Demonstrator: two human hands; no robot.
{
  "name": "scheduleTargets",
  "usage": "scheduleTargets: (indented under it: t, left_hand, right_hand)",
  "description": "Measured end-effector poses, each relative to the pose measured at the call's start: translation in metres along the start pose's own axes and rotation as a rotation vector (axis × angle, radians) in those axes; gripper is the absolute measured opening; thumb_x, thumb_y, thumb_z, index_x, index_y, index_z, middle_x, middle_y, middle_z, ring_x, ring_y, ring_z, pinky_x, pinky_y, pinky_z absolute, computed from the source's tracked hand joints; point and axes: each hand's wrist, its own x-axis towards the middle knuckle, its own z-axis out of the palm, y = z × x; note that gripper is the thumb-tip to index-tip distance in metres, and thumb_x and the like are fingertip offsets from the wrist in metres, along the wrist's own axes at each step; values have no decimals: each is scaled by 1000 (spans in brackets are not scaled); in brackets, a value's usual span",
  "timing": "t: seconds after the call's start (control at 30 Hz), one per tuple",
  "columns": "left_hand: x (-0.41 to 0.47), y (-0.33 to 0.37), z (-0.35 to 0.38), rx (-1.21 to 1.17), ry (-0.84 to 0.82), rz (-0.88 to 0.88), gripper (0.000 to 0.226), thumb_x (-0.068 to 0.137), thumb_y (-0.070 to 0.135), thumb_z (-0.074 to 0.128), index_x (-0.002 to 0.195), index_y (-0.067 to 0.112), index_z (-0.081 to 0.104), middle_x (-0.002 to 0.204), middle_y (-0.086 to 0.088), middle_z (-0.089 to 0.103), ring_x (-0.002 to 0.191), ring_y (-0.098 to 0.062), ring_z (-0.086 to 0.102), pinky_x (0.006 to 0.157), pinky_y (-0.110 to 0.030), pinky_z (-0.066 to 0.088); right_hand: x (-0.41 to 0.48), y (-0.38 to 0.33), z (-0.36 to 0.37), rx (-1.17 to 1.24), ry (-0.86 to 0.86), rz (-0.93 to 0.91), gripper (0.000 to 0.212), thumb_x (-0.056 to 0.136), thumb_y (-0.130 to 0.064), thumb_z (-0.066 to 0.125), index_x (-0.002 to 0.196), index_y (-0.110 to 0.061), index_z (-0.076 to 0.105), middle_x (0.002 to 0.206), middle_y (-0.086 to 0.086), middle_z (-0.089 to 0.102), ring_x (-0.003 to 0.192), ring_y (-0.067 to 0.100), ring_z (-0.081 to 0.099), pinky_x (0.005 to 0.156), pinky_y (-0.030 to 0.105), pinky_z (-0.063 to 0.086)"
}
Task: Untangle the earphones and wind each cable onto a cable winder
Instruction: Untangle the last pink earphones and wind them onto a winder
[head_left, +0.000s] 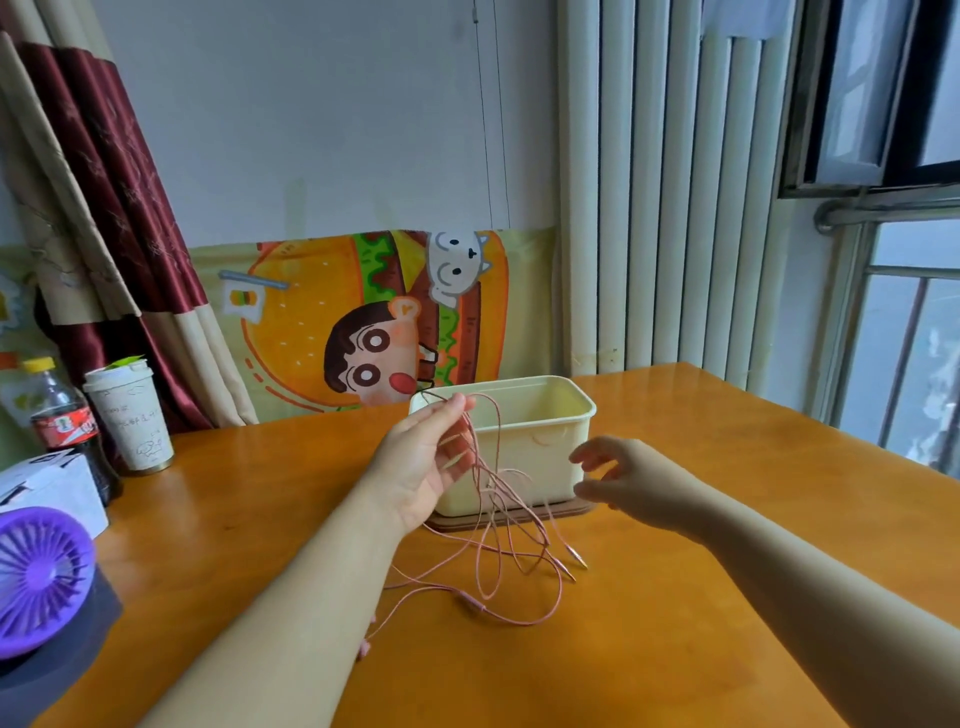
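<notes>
Hanging from the left hand (421, 462), which pinches them at its raised fingertips, the pink earphone cables (498, 551) drop in tangled loops onto the orange table (675, 649), just in front of a cream container (540, 415). The strands cross too often to tell how many separate cables there are. Two metal plugs (581, 562) lie at the tangle's right edge, and one strand slips out of sight behind the left forearm. The right hand (628, 478) hovers beside the container's right corner, apart from the cables, fingers loosely spread and gripping nothing. A purple fan (36, 571) is cut off by the left edge.
</notes>
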Motion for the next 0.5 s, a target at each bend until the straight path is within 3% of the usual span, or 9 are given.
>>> scheduleTargets:
  t: [0.07, 0.2, 0.3, 0.37, 0.5]
  left_hand:
    - [0, 2, -1, -24, -13, -11, 14, 95, 23, 57, 88, 17, 68, 69, 0, 58, 69, -14, 54, 65, -26, 45]
    - [-4, 9, 0, -21, -83, -14, 15, 94, 24, 57, 85, 19, 68, 67, 0, 59, 62, -12, 56, 64, -27, 46]
    - [-8, 15, -4, 17, -170, 8, 13, 89, 24, 59, 85, 17, 69, 64, 1, 57, 59, -11, 57, 65, -28, 45]
    - [-10, 19, -8, 20, -214, 21, 13, 82, 25, 61, 83, 15, 69, 63, 1, 57, 58, -11, 57, 63, -28, 47]
    - [-11, 24, -18, -36, -238, 40, 15, 75, 25, 63, 71, 16, 73, 64, 0, 54, 57, -12, 57, 56, -24, 51]
  right_hand:
    - [3, 9, 13, -14, -51, 25, 47, 90, -13, 62, 134, -22, 47, 131, 0, 51, 101, 15, 59, 77, 22, 54]
    - [11, 14, 33, 21, -62, 21, 53, 95, -5, 52, 143, -20, 37, 143, 6, 44, 79, 12, 64, 63, 20, 54]
    - [20, 2, 37, -9, 9, -67, 61, 91, -6, 59, 144, -23, 36, 147, 2, 40, 102, 20, 63, 83, 28, 55]
    - [25, -9, 38, -66, -34, -135, 65, 87, -7, 65, 143, -26, 37, 148, -1, 39, 115, 22, 56, 95, 30, 49]
    - [28, -24, 44, -131, -103, -189, 66, 86, -5, 66, 142, -27, 39, 149, -3, 35, 119, 18, 51, 92, 23, 45]
